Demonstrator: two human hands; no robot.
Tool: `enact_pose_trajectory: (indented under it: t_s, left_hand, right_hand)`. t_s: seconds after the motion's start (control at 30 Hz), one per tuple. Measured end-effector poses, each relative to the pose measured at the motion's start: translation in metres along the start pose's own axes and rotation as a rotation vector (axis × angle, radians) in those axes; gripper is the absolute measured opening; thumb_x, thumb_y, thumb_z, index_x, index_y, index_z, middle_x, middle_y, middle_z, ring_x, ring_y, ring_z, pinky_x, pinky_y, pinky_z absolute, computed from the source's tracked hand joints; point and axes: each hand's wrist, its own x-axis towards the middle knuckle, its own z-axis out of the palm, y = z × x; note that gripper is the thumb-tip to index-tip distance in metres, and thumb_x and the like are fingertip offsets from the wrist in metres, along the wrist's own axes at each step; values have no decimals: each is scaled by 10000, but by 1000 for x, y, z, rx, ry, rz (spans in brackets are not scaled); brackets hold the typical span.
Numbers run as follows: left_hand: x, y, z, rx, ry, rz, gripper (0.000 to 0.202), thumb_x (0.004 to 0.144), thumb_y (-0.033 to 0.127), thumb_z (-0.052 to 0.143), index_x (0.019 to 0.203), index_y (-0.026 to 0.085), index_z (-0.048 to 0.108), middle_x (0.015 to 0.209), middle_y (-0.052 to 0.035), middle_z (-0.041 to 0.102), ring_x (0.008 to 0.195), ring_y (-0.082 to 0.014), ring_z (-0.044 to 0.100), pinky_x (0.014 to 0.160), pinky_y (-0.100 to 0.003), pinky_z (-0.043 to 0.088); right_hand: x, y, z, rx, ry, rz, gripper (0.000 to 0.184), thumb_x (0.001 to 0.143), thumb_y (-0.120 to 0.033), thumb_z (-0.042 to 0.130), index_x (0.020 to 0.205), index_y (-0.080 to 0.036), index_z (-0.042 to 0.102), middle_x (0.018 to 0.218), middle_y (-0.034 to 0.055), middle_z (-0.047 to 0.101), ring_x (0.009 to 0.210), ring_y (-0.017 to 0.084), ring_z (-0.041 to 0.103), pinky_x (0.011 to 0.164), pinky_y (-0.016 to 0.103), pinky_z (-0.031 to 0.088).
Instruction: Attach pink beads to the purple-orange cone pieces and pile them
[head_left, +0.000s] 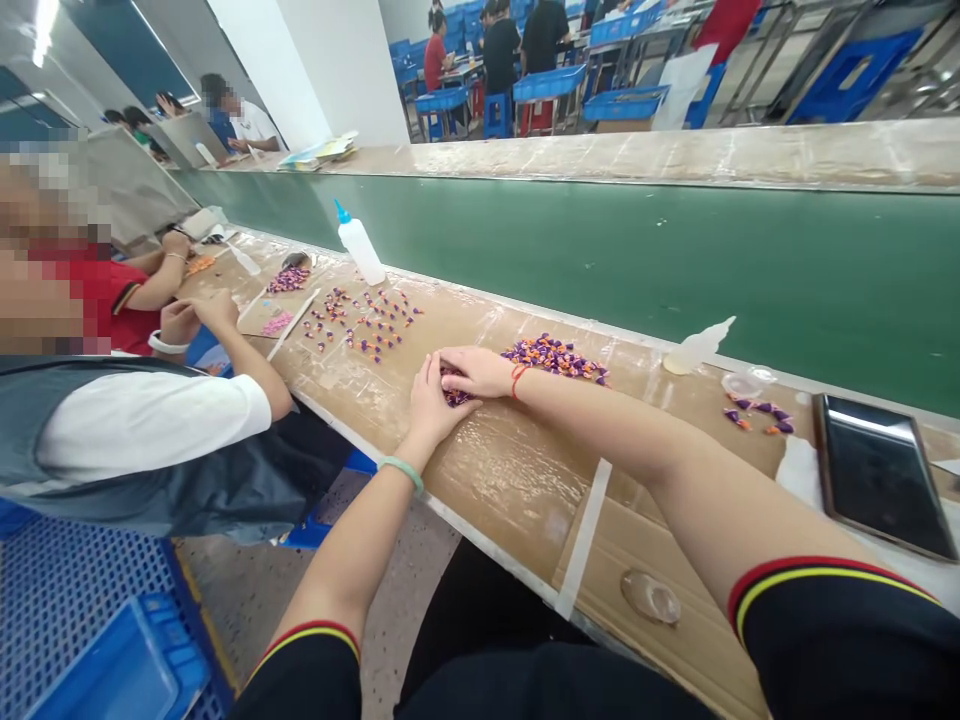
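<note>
My left hand (pixel 430 408) and my right hand (pixel 480 371) curve together around a small heap of purple-and-orange pieces (pixel 454 395) on the bench. The right fingers reach over the left ones, and dark purple bits show in the gap between the thumbs. How many pieces lie under the palms is hidden. Just beyond my right wrist spreads a larger pile of purple-and-orange pieces (pixel 556 358). Similar pieces stand scattered in loose rows (pixel 364 322) to the left of my hands.
A white squeeze bottle with a blue tip (pixel 361 245) stands at the bench's back edge. To the right are a phone (pixel 881 470), a clear cup (pixel 741 384) and a few more pieces (pixel 757 412). A co-worker's hands (pixel 196 315) work at the left. Behind runs a green conveyor belt (pixel 585 250).
</note>
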Motion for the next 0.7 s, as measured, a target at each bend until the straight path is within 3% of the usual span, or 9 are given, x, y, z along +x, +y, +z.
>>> enact_pose_trajectory:
  t_s: [0.1, 0.23, 0.43, 0.6, 0.7]
  left_hand:
    - [1, 8, -3, 30, -21, 13, 1172, 597, 533, 908, 1556, 159, 346, 1642, -237, 289, 1525, -426, 250, 1237, -559, 253]
    - [4, 26, -5, 169, -96, 13, 926, 700, 549, 838, 1515, 319, 462, 1695, -108, 217, 1543, -434, 179, 1224, -605, 233]
    - [23, 47, 7, 236, -105, -25, 673, 815, 500, 733, 1453, 389, 549, 1675, -40, 290, 1528, -437, 219, 1208, -648, 225]
    - [42, 61, 22, 235, -80, -47, 661, 819, 528, 706, 1441, 349, 572, 1660, -66, 324, 1503, -472, 249, 1197, -662, 227]
    - [57, 67, 34, 213, -63, -46, 734, 803, 555, 711, 1467, 291, 545, 1666, -104, 301, 1501, -500, 228, 1201, -648, 226]
  right_hand:
    - [-16, 27, -22, -65, 67, 118, 480, 1068, -385, 307, 1247, -135, 675, 1315, 161, 670, 1272, 280, 580, 1127, 498, 400]
    - [-54, 45, -27, -145, 61, 212, 386, 1008, -423, 485, 1202, -204, 737, 1389, 125, 636, 1362, 337, 491, 1149, 557, 356]
    - [-72, 38, -16, -221, 48, 279, 323, 1003, -370, 563, 1246, -191, 679, 1377, 117, 624, 1313, 291, 541, 1109, 539, 417]
    - [-88, 32, -25, -282, 66, 353, 319, 983, -377, 618, 1235, -182, 636, 1329, 99, 616, 1195, 249, 605, 1028, 501, 502]
    - [-105, 22, -33, -316, 76, 412, 267, 996, -319, 584, 1199, -166, 667, 1274, 114, 652, 1214, 269, 593, 1081, 544, 439]
